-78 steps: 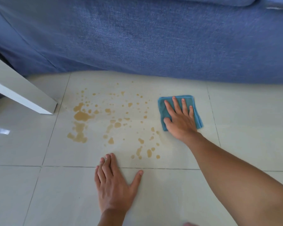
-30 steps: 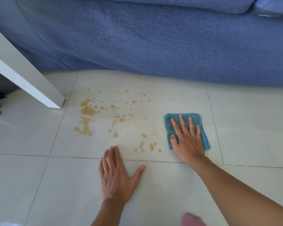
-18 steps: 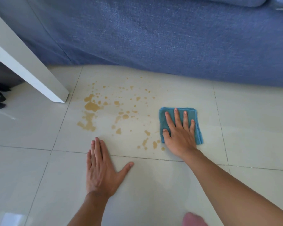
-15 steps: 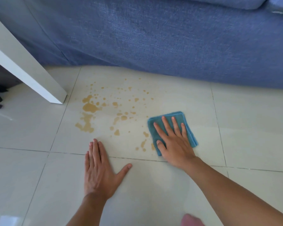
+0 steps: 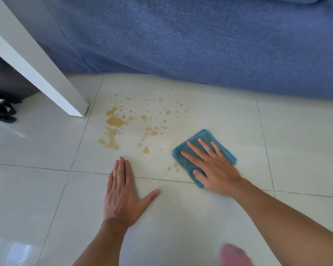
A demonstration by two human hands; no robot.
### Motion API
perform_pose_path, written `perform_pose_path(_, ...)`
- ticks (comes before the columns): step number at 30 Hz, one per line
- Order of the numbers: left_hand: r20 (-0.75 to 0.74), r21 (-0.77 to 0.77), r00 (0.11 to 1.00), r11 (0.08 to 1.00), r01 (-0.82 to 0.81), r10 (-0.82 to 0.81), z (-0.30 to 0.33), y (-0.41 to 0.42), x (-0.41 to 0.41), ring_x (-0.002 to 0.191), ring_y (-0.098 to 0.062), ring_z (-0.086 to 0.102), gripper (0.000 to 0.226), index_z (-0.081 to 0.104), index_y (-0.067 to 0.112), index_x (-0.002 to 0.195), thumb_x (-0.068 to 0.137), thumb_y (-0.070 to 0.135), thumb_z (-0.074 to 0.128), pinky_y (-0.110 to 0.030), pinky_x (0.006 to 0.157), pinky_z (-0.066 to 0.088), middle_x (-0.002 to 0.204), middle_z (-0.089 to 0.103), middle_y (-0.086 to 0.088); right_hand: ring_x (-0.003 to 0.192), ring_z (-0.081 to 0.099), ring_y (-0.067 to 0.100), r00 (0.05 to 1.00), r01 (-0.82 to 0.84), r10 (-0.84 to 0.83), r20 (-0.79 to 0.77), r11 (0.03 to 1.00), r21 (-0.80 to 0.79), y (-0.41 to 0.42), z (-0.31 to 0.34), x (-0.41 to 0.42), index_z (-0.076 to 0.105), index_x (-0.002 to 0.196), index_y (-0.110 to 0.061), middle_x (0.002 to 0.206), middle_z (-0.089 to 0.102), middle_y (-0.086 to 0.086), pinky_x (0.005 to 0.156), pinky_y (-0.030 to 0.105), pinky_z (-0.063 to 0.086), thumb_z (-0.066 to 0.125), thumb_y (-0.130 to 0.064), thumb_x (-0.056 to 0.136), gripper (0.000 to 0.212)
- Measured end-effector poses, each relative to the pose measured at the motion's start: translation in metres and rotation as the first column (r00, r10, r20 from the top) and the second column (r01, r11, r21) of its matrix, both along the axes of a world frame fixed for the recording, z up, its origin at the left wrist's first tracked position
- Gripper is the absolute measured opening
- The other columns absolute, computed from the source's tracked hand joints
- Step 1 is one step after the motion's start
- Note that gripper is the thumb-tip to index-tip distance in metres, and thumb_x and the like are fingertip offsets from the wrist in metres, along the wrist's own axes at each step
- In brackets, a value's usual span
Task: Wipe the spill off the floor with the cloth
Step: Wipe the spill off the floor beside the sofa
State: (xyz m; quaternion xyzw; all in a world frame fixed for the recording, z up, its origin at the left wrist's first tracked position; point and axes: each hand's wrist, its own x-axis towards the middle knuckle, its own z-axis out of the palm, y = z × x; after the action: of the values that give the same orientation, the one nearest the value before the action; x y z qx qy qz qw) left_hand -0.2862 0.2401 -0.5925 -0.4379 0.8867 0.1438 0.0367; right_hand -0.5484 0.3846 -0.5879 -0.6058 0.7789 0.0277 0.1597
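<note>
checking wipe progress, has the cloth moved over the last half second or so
Yes. The cloth has slid toward the person; its near corner now crosses the grout line.

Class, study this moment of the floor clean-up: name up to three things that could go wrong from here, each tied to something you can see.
1. The cloth is small and folded while the spill spreads wide, so it may smear rather than absorb.
2. Droplets reach near the white table leg and blue sofa; wide strokes could push liquid onto them.
3. The left hand braces just below the drops and could slip on wet tile.
</note>
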Motion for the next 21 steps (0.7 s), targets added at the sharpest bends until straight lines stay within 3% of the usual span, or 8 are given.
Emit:
perform_pose_path(5,-0.021,0.015,1.000,1.000,0.010,-0.010,0.003,-0.002,0.001,0.152,-0.017,-0.014,0.129,-0.005,0.007,0.158,0.071,0.096,0.029,-0.029,0.121,-0.010,0.166,-0.013,-0.007,0.155,-0.021,0.025,0.951,0.307,-0.306,-0.047,0.952,0.009,-0.048,-0.002,0.001,-0.001,0.161,-0.042,0.171,-0.012,-0.009,0.124,0.052,-0.011,0.006,-0.057,0.090,0.073)
perform_pose_path(11,-0.060,0.012,0.994,0.996,-0.087,0.088,0.005,-0.015,0.016,0.153,-0.017,-0.012,0.124,-0.003,0.007,0.158,0.074,0.091,0.032,-0.031,0.123,-0.006,0.167,-0.007,-0.009,0.155,-0.022,0.015,0.995,-0.075,0.076,0.059,0.997,-0.014,-0.023,0.000,0.028,0.008,0.160,-0.047,0.168,-0.011,-0.019,0.124,0.046,-0.015,0.030,-0.053,0.095,0.068)
perform_pose_path(17,-0.046,0.005,0.987,0.988,-0.154,0.154,0.002,-0.018,0.014,0.153,-0.019,-0.014,0.129,-0.003,0.004,0.157,0.070,0.094,0.029,-0.029,0.122,-0.013,0.166,-0.007,-0.010,0.155,-0.022,0.023,0.983,0.183,-0.183,-0.014,0.983,0.003,-0.060,-0.004,0.018,-0.003,0.160,-0.045,0.170,-0.014,-0.013,0.124,0.051,-0.014,0.021,-0.052,0.098,0.067)
perform_pose_path(21,-0.047,-0.015,0.987,0.988,-0.154,0.153,0.000,-0.017,0.014,0.153,-0.020,-0.010,0.128,0.000,0.004,0.157,0.072,0.093,0.031,-0.029,0.122,-0.012,0.166,-0.004,-0.011,0.154,-0.026,0.025,0.993,0.104,-0.103,0.060,0.995,-0.007,-0.071,-0.001,0.042,0.001,0.161,-0.043,0.169,-0.016,-0.011,0.123,0.055,-0.014,0.029,-0.046,0.100,0.067)
